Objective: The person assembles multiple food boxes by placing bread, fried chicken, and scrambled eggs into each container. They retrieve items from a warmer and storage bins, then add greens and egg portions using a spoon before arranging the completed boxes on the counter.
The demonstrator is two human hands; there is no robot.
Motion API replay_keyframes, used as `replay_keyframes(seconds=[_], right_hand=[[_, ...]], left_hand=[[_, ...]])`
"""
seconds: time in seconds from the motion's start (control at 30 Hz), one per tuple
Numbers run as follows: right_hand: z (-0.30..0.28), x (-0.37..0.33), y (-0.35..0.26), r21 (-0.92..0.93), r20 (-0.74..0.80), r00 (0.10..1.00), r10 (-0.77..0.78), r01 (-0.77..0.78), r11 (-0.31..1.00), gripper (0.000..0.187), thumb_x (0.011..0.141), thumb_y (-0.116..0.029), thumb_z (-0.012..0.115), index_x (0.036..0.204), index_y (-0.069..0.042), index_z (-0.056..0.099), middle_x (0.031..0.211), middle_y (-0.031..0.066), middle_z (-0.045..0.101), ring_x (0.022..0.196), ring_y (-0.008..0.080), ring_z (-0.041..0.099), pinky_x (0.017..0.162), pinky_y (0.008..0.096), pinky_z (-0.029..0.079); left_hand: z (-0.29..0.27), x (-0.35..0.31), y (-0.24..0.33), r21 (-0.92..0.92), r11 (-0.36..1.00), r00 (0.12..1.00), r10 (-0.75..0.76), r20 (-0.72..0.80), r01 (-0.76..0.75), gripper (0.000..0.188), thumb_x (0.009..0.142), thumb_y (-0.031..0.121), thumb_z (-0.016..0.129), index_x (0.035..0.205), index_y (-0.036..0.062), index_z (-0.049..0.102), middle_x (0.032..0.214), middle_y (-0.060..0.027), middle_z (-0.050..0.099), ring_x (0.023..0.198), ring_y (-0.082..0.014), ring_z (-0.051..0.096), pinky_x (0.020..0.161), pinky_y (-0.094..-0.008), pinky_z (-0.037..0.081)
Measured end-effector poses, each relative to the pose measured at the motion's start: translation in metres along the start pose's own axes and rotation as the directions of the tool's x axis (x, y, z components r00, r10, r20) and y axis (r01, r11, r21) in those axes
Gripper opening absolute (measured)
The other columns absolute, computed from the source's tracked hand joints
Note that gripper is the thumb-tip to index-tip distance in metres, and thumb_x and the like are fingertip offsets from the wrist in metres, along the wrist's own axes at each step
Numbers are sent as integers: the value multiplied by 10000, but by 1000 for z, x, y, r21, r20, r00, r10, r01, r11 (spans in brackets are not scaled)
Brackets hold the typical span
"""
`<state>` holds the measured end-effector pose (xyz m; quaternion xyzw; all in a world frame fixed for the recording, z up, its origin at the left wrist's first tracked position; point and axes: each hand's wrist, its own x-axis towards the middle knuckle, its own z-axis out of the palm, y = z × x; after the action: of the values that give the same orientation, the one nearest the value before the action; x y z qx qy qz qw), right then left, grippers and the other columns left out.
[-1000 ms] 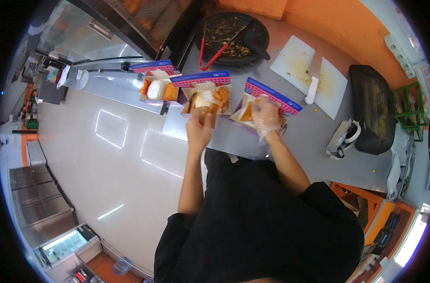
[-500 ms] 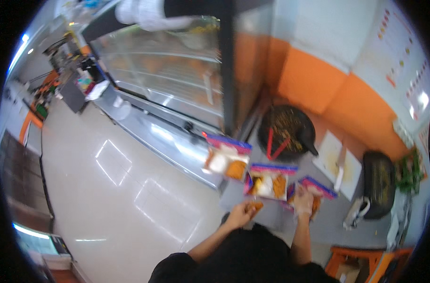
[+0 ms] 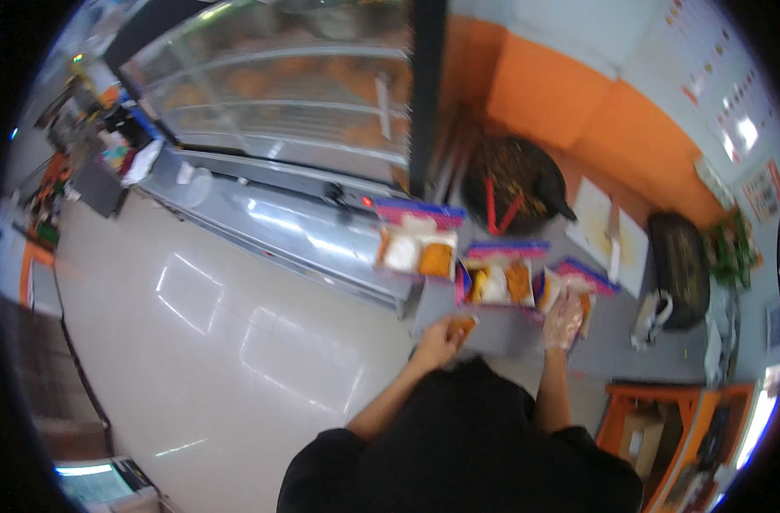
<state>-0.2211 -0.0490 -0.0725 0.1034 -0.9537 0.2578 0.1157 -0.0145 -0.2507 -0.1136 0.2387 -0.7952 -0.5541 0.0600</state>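
Observation:
My bare left hand is closed on a small orange-brown piece, too blurred to name, just in front of the counter's near edge. My right hand, in a clear plastic glove, lies over the rightmost food box with its fingers stretched across the orange-brown food inside. Part of that food is hidden under the hand. Beside it stands an open middle box holding white rice, something yellow and a brown fried piece. The left box, also open, holds a white rice mound and a golden fried piece.
Behind the boxes sits a black pan of dark food with red tongs. A knife lies on a white cutting board. Farther right are a black case and a green plant. A glass display cabinet rises at left.
The view has shifted, so the boxes and counter appear higher. My left hand still holds the orange-brown piece. My right hand stays at the rightmost box, its fingers now looking more stretched out.

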Motion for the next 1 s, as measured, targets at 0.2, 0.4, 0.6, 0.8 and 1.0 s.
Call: replay_keyframes(seconds=[0.2,0.4,0.6,0.8,1.0], right_hand=[[-8,-58,67,-101,-350,919,-183,157,982,267,957,-119,587,1197,-5,624,1130,202,662,1056,410,616,947,494,466],[-25,-62,110,-312,-366,925,-104,-17,950,391,790,-77,619,1178,-29,631,1174,163,639,1090,378,586,974,536,426],[-28,-41,150,-215,-58,981,186,-194,957,327,845,-119,601,1159,-48,660,1131,195,647,1081,387,599,945,517,467],[-21,-16,195,-417,-135,982,133,-178,892,316,900,-143,586,1193,-48,656,1108,203,650,1060,383,620,928,489,495],[-32,-60,154,-139,-343,929,-141,99,985,283,997,-239,582,1137,-6,663,1087,186,680,985,342,639,890,434,518]], left_hand=[[26,7,11,35,991,983,126,136,-132,342,898,145,670,1198,1,590,1078,-276,672,1014,-472,643,893,-504,518],[78,30,37,72,952,929,272,250,-298,397,883,103,672,1250,10,553,1139,-278,654,1040,-473,630,893,-503,521],[124,49,48,299,800,853,470,226,-520,398,862,68,658,1242,29,551,1180,-217,603,1057,-443,609,912,-487,518],[127,40,42,536,582,733,672,108,-612,369,857,86,653,1212,35,568,1248,-178,577,1124,-405,579,919,-448,523],[21,-85,-35,359,924,981,173,-91,-129,371,897,146,654,1250,69,571,1281,-207,574,1183,-397,568,980,-460,489]])
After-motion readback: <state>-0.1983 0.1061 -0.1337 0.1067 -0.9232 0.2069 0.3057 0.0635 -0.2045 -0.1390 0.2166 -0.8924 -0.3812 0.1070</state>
